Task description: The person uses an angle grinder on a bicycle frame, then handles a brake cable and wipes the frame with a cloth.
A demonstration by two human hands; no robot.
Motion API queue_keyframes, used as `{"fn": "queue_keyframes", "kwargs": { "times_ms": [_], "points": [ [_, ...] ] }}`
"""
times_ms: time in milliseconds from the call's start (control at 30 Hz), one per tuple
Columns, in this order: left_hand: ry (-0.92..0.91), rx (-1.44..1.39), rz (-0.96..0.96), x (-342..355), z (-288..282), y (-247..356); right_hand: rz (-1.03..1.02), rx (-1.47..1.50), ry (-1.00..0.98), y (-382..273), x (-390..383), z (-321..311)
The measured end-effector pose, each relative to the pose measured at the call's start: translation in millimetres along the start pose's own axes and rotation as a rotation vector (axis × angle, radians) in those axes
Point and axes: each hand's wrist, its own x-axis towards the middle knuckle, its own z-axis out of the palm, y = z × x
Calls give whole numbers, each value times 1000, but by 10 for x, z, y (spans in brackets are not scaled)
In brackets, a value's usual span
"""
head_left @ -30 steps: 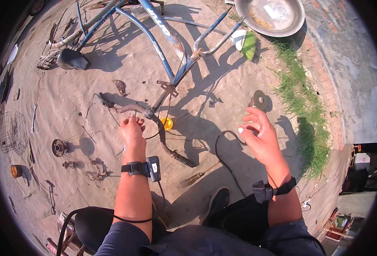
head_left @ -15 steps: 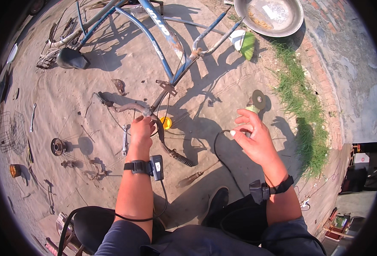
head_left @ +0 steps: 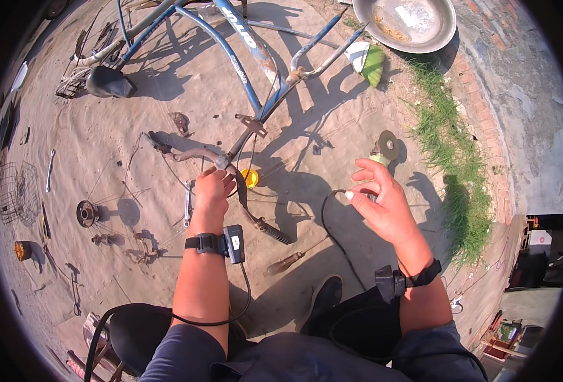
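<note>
- The left hand [head_left: 212,191] is curled at the handlebar [head_left: 195,155], beside its stem; its fingers lie together, and I cannot tell whether they clamp anything.
- The right hand [head_left: 385,204] is half-curled, thumb and forefinger apart, over the grinder [head_left: 389,146]; contact is unclear.
- The blue frame [head_left: 247,39] lies ahead, bold white lettering along its thick tube, smaller pale lettering on its curved one.
- The left-wrist device [head_left: 235,244] bears a small white label, its marks too tiny to read.
</note>
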Motion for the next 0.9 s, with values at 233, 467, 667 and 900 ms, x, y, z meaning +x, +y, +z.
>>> {"fn": "queue_keyframes", "kwargs": {
  "times_ms": [233,467,667,900],
  "points": [
    [-29,-14,2,50,-79,7,9,6,-13,-24,5,9],
    [109,-51,43,-32,-33,158,69,-25,-19,-40,25,-1],
    [173,-60,97,-65,-50,244,67,-20,-33,32,27,18],
    [144,-48,139,-58,-99,255,58,-36,-61,59,30,33]
  ]
}}
